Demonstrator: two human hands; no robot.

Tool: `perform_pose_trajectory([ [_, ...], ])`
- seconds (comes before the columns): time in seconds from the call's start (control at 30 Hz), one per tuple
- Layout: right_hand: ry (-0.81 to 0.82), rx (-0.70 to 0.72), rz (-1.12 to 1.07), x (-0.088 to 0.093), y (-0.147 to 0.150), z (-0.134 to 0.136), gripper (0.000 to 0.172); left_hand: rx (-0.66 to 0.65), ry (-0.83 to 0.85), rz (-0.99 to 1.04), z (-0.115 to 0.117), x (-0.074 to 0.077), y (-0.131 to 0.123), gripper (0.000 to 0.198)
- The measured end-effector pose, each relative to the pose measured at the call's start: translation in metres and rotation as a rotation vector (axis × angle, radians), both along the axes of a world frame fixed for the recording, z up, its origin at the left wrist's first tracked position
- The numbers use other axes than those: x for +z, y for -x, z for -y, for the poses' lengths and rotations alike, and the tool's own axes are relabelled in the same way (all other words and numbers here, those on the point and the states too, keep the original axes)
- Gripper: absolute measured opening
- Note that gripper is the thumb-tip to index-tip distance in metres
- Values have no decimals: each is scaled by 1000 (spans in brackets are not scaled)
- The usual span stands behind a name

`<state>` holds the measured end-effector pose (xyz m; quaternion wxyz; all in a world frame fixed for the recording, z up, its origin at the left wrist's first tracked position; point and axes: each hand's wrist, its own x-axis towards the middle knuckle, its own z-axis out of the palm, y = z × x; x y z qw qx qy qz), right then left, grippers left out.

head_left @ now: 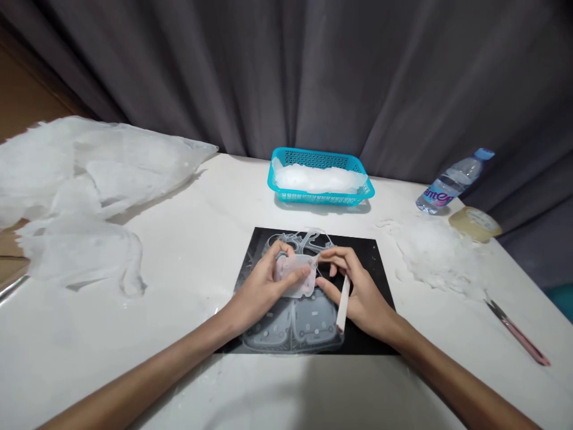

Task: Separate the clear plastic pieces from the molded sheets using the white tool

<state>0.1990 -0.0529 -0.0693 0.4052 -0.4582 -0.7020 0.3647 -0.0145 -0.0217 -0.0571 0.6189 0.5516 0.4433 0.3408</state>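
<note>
My left hand (273, 279) is closed on a small translucent, pinkish moulded piece with rounded corners (293, 285), its thumb lying across the front. My right hand (353, 289) is at the piece's right edge, fingers curled around a slim white tool (343, 304). That tool's broad end points down toward me; its tip is near the piece's upper right corner, and its exact kind is unclear. Below both hands, a clear moulded sheet with rounded panels (316, 319) lies on a black mat (371, 334). Thin clear loops of the sheet show beyond my fingers.
A turquoise basket (324, 197) with white filmy material stands at the back. Crumpled translucent sheets (102, 173) cover the left side. To the right are a tilted-looking water bottle (456, 179), a tape roll (475, 224), a heap of clear scraps (441, 254) and pink-handled scissors (517, 331).
</note>
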Motion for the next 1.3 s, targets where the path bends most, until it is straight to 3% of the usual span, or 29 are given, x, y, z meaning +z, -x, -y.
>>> perform_pose_trajectory([
  [0.1,29,-24,-81,5,0,-2,30,-41,-9,7,0,2,-1,33],
  [0.2,8,13,-9,8,-2,-2,36,-81,-111,-75,-1,5,-2,28],
  [0.33,-222,17,193,7,-2,0,13,-100,-267,-228,0,7,-2,25],
  [0.43,-341,3,276,6,0,2,12,-107,-293,-288,3,5,-2,26],
  [0.63,-423,-29,341,7,3,5,11,-107,-285,-267,6,1,-4,26],
  [0.7,-511,-30,361,8,2,7,12,-64,-274,-247,3,0,-4,24],
  [0.83,-760,-43,342,11,-5,10,25,216,-80,-87,-9,-2,-1,26],
  [0.9,-718,-107,317,11,-11,11,23,247,8,-8,-13,-2,2,29],
  [1.1,-347,-309,332,3,-22,4,6,110,-33,17,-9,4,9,31],
  [1.3,-268,-273,448,-2,-22,1,15,-32,-65,82,-6,6,9,25],
])
